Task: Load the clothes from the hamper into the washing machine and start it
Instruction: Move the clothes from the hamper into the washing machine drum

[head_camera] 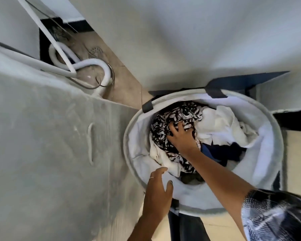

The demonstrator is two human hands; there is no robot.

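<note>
Both hands work at the hamper (274,129): the left hand (157,192), fingers loosely spread, rests on its near rim at seven o'clock, while the right hand (182,137) reaches inside, fingers curling into a black-and-white patterned garment (165,129). White clothes (221,126) lie at two o'clock of it. Farther, at ten o'clock, grey hoses (94,64) coil on the floor (127,84).

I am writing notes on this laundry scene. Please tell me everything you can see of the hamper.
The hamper is round, soft and pale grey, with a white lining and dark strap handles at its rim. It stands open on the floor beside a grey covered unit. Clothes fill it: a black-and-white patterned garment, white cloth and dark blue pieces. The right hand reaches inside, onto the patterned garment; the left hand is at the near rim.
</note>
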